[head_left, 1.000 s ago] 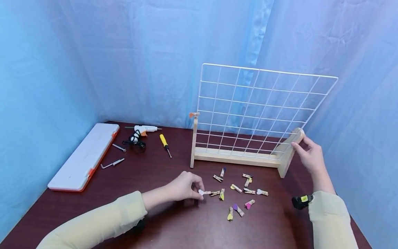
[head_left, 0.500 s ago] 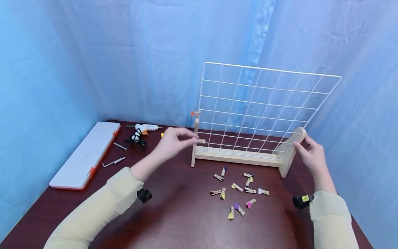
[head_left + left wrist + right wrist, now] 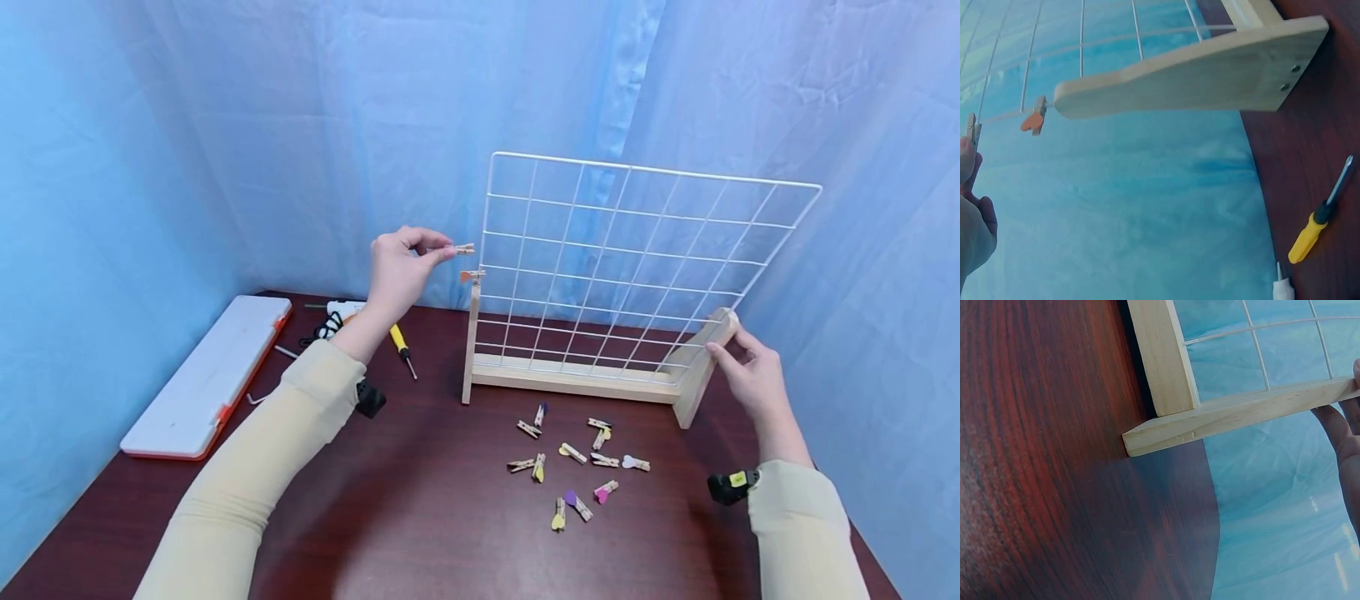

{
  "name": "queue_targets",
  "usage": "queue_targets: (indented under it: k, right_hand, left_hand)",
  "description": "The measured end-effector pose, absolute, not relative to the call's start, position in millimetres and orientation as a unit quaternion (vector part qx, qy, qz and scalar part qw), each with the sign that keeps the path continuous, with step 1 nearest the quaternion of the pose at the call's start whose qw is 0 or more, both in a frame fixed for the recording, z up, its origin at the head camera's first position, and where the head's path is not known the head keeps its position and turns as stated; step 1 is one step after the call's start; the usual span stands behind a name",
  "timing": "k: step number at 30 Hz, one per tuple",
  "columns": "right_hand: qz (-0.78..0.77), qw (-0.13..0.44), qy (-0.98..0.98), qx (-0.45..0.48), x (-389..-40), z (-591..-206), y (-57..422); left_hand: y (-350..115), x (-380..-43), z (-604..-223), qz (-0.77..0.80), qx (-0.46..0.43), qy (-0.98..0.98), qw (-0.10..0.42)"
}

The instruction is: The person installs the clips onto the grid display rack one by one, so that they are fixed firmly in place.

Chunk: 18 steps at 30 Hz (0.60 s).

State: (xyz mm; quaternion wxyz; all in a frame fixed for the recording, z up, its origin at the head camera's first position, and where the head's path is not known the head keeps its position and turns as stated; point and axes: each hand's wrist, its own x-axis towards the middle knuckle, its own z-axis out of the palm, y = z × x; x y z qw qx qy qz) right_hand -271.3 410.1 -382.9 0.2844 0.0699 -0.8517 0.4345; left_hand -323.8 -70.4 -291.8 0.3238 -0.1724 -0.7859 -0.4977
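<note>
My left hand (image 3: 405,262) pinches a small wooden clothespin (image 3: 465,248) by one end, its other end pointing at the left edge of the white wire grid (image 3: 630,242). Just below it, a clothespin with an orange heart (image 3: 470,276) is clipped to that edge, above the wooden side post (image 3: 471,342). In the left wrist view the held clothespin (image 3: 972,128) is right at the grid's edge wire. My right hand (image 3: 753,371) grips the right wooden side post (image 3: 705,367) of the stand between thumb and fingers.
Several clothespins with coloured hearts (image 3: 573,452) lie in front of the stand. A yellow screwdriver (image 3: 400,340), a white glue gun (image 3: 341,308) partly behind the left arm, and a white case with orange latches (image 3: 202,375) are at the left.
My left hand has picked the white-heart clothespin up off the table and raised it past the post to the grid's left edge. The right hand keeps its grip on the stand.
</note>
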Motion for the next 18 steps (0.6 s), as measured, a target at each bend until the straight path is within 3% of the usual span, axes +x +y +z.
queue_targets:
  k: [18]
  right_hand:
    - [0.412,0.278,-0.865,0.067,-286.1,-400.7,426.0]
  left_hand:
    - [-54.7,-345.0,-293.8,-0.476,-0.175,-0.808,0.299]
